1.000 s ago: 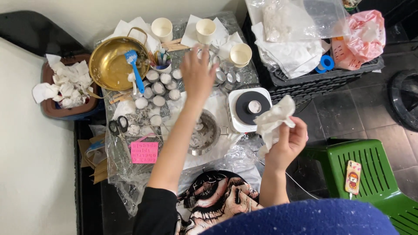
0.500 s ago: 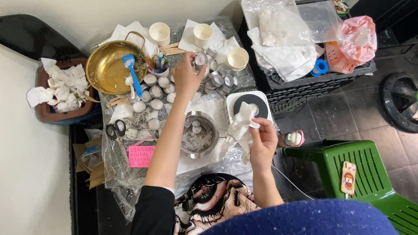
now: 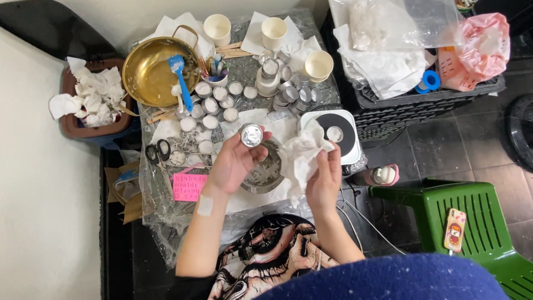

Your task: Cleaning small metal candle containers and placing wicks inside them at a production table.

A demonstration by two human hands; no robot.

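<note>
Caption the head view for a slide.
Left hand holds a small metal cup; right hand holds crumpled white tissue above the cluttered table.

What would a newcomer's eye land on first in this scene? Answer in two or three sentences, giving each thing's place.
At the centre, the left hand holds up a small round metal cup while the right hand grips a crumpled white tissue beside it. Behind them, at the table's far left, a shiny brass pan with a blue spatula stands out, with rows of small filled cups next to it. A green plastic stool sits at the right.
</note>
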